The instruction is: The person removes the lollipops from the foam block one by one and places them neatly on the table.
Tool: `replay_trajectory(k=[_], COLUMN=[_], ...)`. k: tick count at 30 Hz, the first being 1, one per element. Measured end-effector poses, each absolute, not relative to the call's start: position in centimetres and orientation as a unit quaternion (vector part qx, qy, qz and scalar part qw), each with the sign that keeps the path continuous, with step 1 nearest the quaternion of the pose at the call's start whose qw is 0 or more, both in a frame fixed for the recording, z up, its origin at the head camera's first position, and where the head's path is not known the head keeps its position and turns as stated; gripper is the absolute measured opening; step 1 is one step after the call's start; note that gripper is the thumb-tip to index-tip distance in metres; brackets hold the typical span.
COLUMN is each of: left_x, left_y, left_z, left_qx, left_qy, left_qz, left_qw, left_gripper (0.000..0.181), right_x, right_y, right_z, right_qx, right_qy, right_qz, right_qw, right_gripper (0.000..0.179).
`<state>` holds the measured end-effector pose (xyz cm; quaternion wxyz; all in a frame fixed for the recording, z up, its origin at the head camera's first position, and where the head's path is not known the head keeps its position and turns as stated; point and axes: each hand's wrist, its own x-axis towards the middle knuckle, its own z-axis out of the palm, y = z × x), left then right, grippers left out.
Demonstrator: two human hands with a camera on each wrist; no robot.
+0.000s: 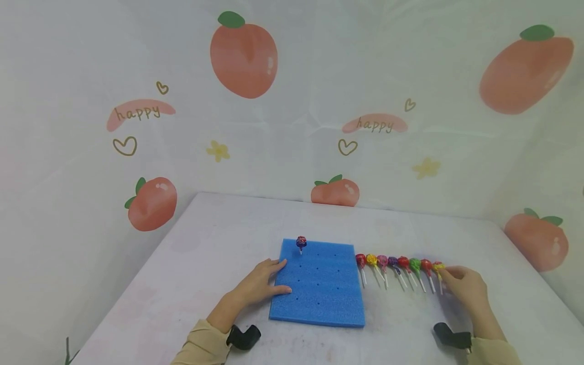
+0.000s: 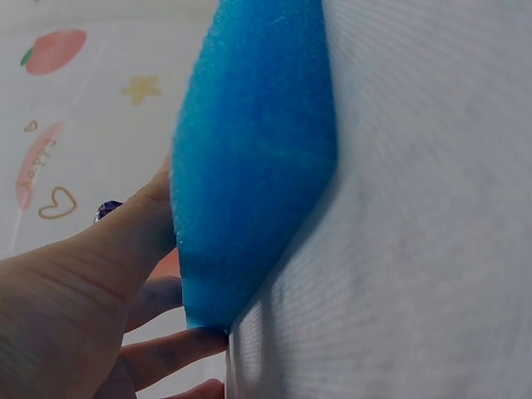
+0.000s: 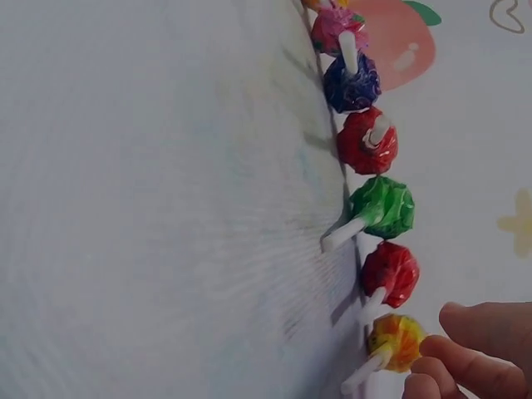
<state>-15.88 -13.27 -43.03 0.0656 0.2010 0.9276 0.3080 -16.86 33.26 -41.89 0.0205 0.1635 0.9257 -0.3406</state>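
A blue foam board (image 1: 328,304) with rows of small holes lies on the white table. My left hand (image 1: 257,284) rests along its left edge, thumb and fingers spread and touching the foam. One dark purple-and-red lollipop (image 1: 301,242) stands by its stick in the board's upper left. To the right is a row of wrapped lollipops, among them a green lollipop (image 3: 382,206) and a red lollipop (image 3: 391,274). At the row's right end my right hand (image 1: 467,289) has its fingertips right at the yellow lollipop (image 3: 396,342); thumb and forefinger show a gap between them.
The row of lollipops starts close beside the board's right edge with a red one (image 1: 360,260), sticks toward me. A white cloth backdrop (image 1: 283,132) printed with fruit and hearts rises behind the table (image 1: 182,314). Black devices (image 1: 245,337) sit at both wrists.
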Motion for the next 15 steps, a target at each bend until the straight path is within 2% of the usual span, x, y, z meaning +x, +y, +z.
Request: replay_trajectory(k=[6, 15], left_x=[-16.0, -16.1], left_y=[-13.1, -13.1], left_z=[-43.0, -43.2], left_qx=[0.188, 0.186], left_qy=[0.928, 0.928], left_qz=[0.311, 0.311], left_qw=[0.082, 0.080], left_gripper=[0.076, 0.075], right_x=[-17.0, -17.6], right_y=[32.6, 32.2], right_z=[-41.2, -41.4], right_qx=[0.180, 0.158], right_qy=[0.920, 0.930], right_qz=[-0.346, -0.331], right_qw=[0.035, 0.021], right_gripper=[0.060, 0.060])
